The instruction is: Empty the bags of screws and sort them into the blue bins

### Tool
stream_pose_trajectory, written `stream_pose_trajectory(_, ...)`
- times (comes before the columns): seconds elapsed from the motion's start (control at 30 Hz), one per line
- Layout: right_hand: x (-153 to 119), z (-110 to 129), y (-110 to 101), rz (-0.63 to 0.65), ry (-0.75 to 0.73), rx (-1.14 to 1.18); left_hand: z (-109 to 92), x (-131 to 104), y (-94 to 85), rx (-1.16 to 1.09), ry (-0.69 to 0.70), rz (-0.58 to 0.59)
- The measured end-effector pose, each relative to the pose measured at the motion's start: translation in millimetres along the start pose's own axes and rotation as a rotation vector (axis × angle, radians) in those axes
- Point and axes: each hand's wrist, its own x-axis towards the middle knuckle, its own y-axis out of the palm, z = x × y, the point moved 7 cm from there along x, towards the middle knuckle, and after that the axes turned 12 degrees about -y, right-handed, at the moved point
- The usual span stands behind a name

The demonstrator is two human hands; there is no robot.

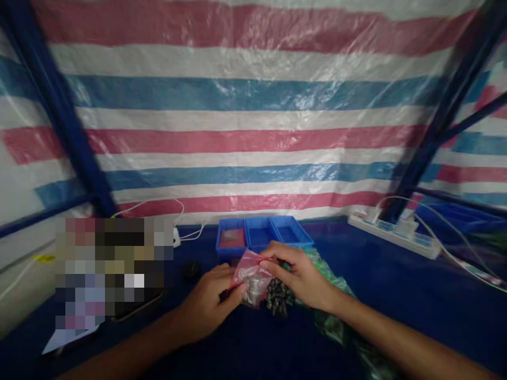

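A small pink translucent plastic bag point(253, 272) is held between my two hands, with greyish metallic-looking pieces showing through its lower part. My left hand point(212, 301) grips the bag's left side, thumb in front. The fingers of my right hand point(297, 274) pinch its upper right edge. Just below my right hand lies a pile of small dark parts point(279, 296), too small to name. Beyond the bag stands a blue three-compartment tray point(259, 221); its left compartment contains something pink, perhaps a similar bag.
Green plastic bags point(336, 290) lie to the right under my forearm. A white power strip point(394, 237) with plugs and cables sits at the right back. Left are a round black object point(191, 270), a white charger point(176, 237) and a blurred-out area. Striped sheeting point(253, 142) hangs behind the blue table.
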Motion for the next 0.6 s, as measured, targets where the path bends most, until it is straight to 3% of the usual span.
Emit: stream_pose_trajectory(0.6, 1.7, 1.3, 2.4, 0.01, -0.021, -0.005, 7.1, -3.1, 3.0, 0.09, -0.046, -0.021)
